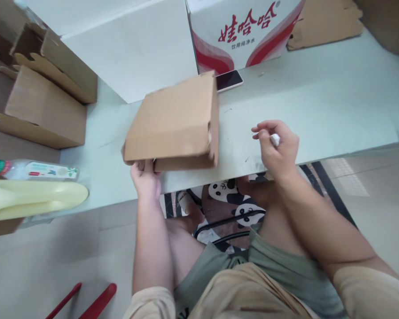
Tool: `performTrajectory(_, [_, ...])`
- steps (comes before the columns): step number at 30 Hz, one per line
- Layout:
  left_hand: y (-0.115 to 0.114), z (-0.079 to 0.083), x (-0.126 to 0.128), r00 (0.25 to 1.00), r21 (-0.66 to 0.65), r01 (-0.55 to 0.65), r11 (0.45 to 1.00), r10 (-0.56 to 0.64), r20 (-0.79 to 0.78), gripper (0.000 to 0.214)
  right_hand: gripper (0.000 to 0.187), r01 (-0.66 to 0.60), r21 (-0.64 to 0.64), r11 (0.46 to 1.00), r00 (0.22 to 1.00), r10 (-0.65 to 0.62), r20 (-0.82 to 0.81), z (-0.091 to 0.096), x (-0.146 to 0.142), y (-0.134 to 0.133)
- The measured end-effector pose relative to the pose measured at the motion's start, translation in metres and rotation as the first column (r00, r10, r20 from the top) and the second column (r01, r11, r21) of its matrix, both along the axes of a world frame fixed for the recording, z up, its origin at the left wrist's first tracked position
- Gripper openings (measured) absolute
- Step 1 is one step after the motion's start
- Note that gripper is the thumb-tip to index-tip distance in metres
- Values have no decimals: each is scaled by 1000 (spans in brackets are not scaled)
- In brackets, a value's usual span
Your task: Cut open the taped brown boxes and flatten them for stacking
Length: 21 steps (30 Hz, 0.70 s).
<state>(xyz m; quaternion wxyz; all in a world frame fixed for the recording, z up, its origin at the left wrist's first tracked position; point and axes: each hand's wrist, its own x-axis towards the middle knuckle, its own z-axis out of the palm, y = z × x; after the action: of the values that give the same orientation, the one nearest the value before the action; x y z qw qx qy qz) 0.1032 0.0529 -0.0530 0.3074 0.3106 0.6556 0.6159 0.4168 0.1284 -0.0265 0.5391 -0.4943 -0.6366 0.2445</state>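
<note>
A brown cardboard box [173, 119], with its lid down, is tilted over the table near its front edge. My left hand [145, 179] grips the box from below at its near left edge, and the fingertips are partly hidden under it. To the right of the box, my right hand [277, 148] is closed above the table, apart from the box. Out of that fist sticks the end of a small white object [275, 140]; the rest of it is covered by my fingers, so its kind does not show.
Open cardboard boxes [46, 104] stand at the left. A plastic bottle [49, 170] lies beside a pale yellow long object [36, 197]. Behind are a large white box [136, 48], a printed red-and-white carton [242, 40], a phone [231, 80] and flat cardboard [326, 22].
</note>
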Motion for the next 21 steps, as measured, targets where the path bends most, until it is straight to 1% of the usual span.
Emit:
performTrajectory(2, [0,-8,-4,997,37,-67,997,68,-22,33,18,-11,23,1000,989,7,149,1,-2,-3])
performTrajectory(4, [0,-13,-8,987,49,-64,997,71,-145,39,21,-21,34,999,965,11,262,1,-5,-5])
performTrajectory(5, [-1,-15,-10,970,26,-38,999,43,-239,41,25,-31,29,999,953,21,302,1,-6,-5])
performTrajectory(7, [-3,-16,-12,909,-81,20,997,-51,-415,41,33,-62,-7,998,926,60,372,0,-9,-6])
performTrajectory(8, [-4,-15,-12,877,-145,49,988,-112,-467,41,37,-76,-42,996,908,87,411,-2,-10,-6])
performTrajectory(10, [-7,-12,-11,830,-257,152,954,-264,-492,43,40,-93,-146,985,853,155,499,-4,-11,-7])
performTrajectory(12, [-10,-7,-7,805,-311,283,907,-401,-438,45,38,-98,-267,959,774,242,585,-7,-12,-7])
performTrajectory(13, [-11,-5,-5,812,-302,330,894,-432,-392,47,37,-99,-317,943,733,285,617,-7,-12,-7])
performTrajectory(14, [-12,-4,-3,844,-263,345,901,-420,-333,51,36,-102,-354,930,698,320,640,-7,-12,-6])
performTrajectory(15, [-11,-3,-1,893,-206,321,924,-368,-259,56,35,-107,-375,921,672,345,655,-7,-13,-6])
performTrajectory(17, [-8,-3,2,981,-113,172,979,-180,-64,58,34,-117,-389,914,645,368,670,-7,-13,-5])
performTrajectory(18, [-7,-3,4,995,-108,96,990,-92,38,54,33,-119,-390,913,639,371,674,-7,-14,-4])
performTrajectory(19, [-5,-4,5,991,-130,54,990,-37,129,49,32,-120,-391,913,634,373,677,-7,-15,-3])
performTrajectory(20, [-3,-3,7,979,-162,49,986,-15,201,43,31,-121,-394,911,630,377,678,-7,-15,-2])
performTrajectory(21, [-2,-2,8,966,-185,69,980,-19,258,40,31,-118,-400,909,633,379,675,-8,-16,-1])
